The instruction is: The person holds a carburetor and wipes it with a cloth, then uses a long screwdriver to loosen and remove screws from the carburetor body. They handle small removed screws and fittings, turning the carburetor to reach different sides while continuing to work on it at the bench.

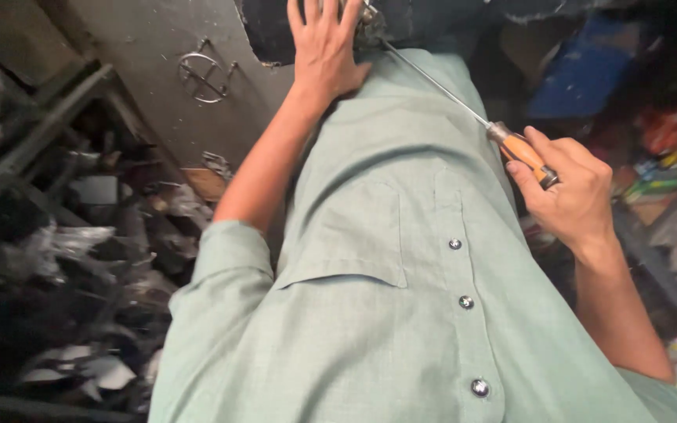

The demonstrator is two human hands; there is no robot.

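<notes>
Fig.: head view, looking down over pale green shirt (401, 298). L hand (324, 48) lies flat, fingers apart, on dark metal part (276, 31) at top, holding nothing. R hand (570, 192) is clamped on orange handle of long screwdriver (432, 82); shaft slants up-left, tip w/ small fitting (368, 17) beside L hand. Tool prob. light, stiff, thin steel shaft slick; best held at handle.

A cramped repair workshop: scrap metal parts (80, 258) heaped on the floor beside a metal rack (33, 141).
</notes>
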